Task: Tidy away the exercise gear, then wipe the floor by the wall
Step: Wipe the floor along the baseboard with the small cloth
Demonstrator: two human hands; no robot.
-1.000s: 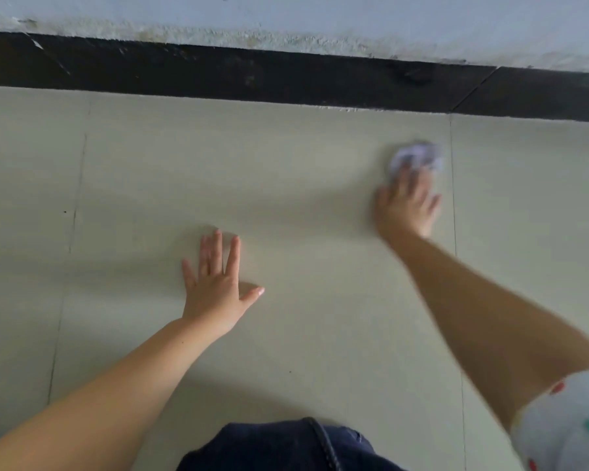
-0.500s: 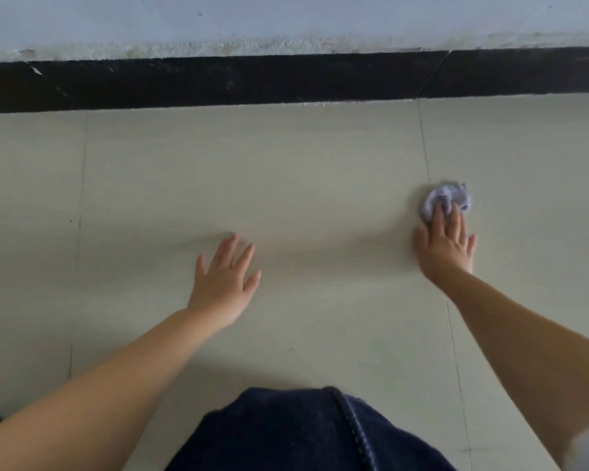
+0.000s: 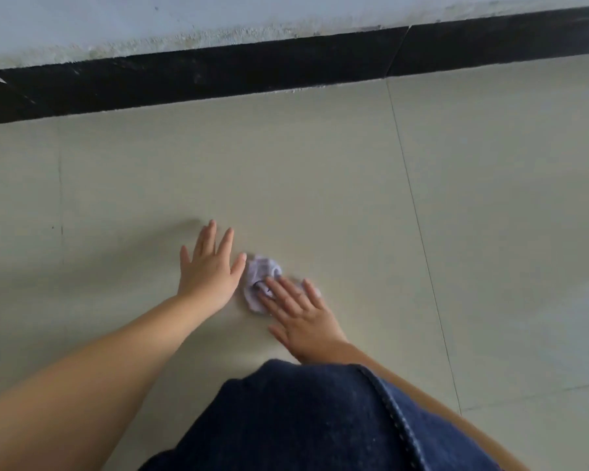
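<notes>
Floor [image 3: 320, 171]: large pale beige tiles, matte, smooth, thin grout lines running away toward the wall. One grout line passes just right of the hands.

Wall [image 3: 184, 18]: pale, painted, rough and flaking along its bottom edge. Below it a black skirting strip [image 3: 218, 76], glossy, scuffed, made of long pieces with a joint visible right of centre.

Person kneels or crouches facing the wall. Dark blue denim knee [image 3: 303, 419], coarse weave, stitched seam down the right side, fills the bottom middle. Both forearms bare.

Left hand [image 3: 210, 270]: flat on the tile, palm down, fingers straight and spread, thumb out to the right. Holds nothing.

Right hand [image 3: 303, 314]: also flat, palm down, fingers straight and angled up-left. The fingertips press on the cloth; no curl round it, no pinch.

Cloth [image 3: 261, 277]: small, pale lilac-white, soft and crumpled into a rough wad. Lies on the tile between the two hands, well short of the skirting. Its left edge sits just beside the left thumb tip, touching or nearly so; I can't tell which. Its lower right part is under the right fingers. Slight motion blur around cloth and right hand.
</notes>
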